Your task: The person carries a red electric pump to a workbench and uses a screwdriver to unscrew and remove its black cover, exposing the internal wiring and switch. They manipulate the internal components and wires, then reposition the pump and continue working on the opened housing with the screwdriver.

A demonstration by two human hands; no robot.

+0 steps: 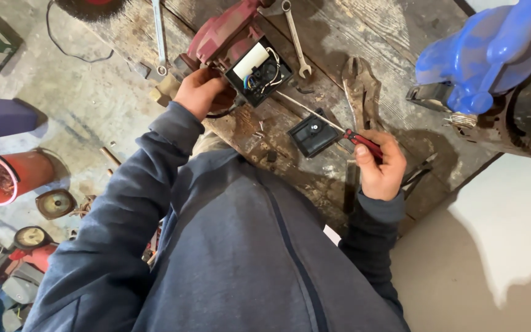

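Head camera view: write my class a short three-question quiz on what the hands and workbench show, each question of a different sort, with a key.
1. True or false: the left hand grips the red pump beside its open terminal box.
2. What does the right hand hold?
A. a red-handled screwdriver
B. a hammer
C. a paintbrush
3. Fill in: the black cover lies on the wooden ____.

Key
1. True
2. A
3. workbench
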